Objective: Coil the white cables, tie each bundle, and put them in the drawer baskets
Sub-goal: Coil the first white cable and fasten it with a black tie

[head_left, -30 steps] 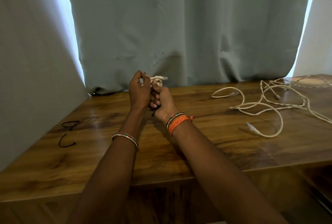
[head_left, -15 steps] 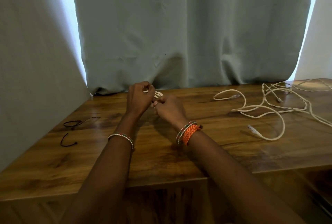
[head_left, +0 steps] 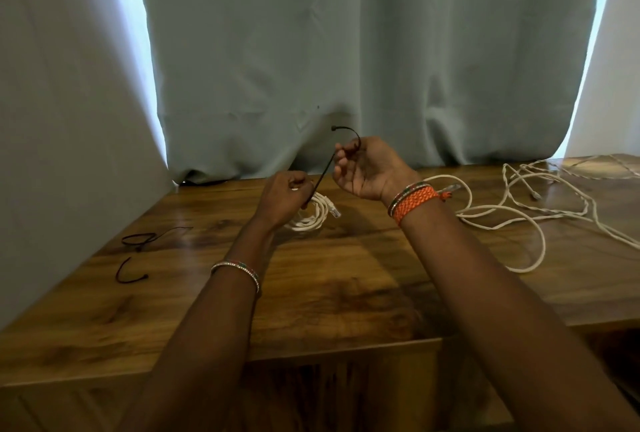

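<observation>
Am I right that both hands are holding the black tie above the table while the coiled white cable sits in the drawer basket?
Not quite: the head view shows the coiled white cable lying on the wooden table, not in a basket. The left hand and right hand do hold the black tie.

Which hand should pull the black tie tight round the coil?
Right. The right hand pinches the black tie near its free end, raised. The left hand grips the tie low by the coiled white cable.
</observation>
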